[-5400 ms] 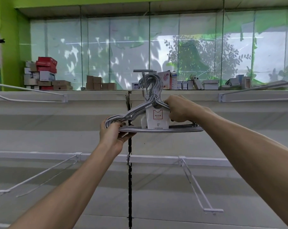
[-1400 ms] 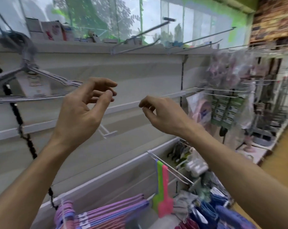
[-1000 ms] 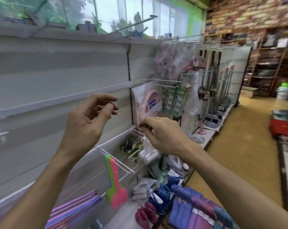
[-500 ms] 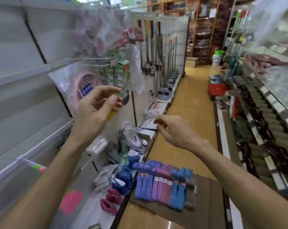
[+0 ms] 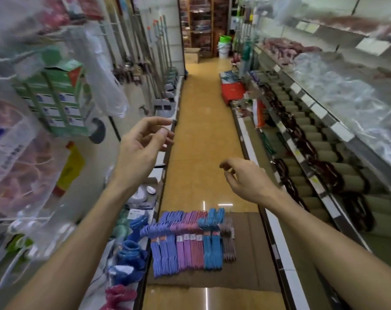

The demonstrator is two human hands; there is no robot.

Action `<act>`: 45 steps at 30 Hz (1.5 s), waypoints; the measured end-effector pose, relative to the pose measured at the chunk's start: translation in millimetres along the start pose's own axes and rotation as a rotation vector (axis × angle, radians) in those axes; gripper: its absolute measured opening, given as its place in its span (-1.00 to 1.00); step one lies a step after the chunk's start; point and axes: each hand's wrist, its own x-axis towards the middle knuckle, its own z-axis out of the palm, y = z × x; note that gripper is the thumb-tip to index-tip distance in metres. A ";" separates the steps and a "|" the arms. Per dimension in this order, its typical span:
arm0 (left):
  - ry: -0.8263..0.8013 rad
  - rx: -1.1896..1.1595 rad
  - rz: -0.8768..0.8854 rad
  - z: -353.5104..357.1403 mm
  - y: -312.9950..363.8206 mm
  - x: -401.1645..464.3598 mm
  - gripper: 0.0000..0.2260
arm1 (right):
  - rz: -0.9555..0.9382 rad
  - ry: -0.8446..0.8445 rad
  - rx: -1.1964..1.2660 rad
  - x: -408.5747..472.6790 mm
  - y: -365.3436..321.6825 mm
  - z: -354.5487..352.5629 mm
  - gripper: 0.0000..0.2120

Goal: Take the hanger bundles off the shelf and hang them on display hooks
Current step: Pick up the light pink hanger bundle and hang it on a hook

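Since 5.4 s ago, when both hands held a grey hanger bundle up at a hook on the wall panel, the view has swung away from that panel and now looks down a shop aisle, and both hands have come away with nothing in them. The left hand is raised with its grip released, fingers loosely bent and thumb near the fingertips around no object; the right hand, lower and to its right, is likewise released and loosely curled. I judge that 1 bundle is hung and the person is turning to fetch the next. The remaining hanger bundles lie below and between the 2 hands, well apart from both, packed side by side in blue, purple, pink and brown rows on a brown cardboard sheet spread over the yellowish floor. Left of the left grip hang bagged goods and green boxes on hooks, with long-handled mops beyond; right of the right grip run sloping shelves of dark packaged items. The frame is motion-blurred at its edges.
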 end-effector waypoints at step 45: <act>-0.558 0.440 -0.373 428.3 -838.8 -166.8 -0.75 | 0.783 -0.277 0.528 -47.4 547.9 774.2 -0.77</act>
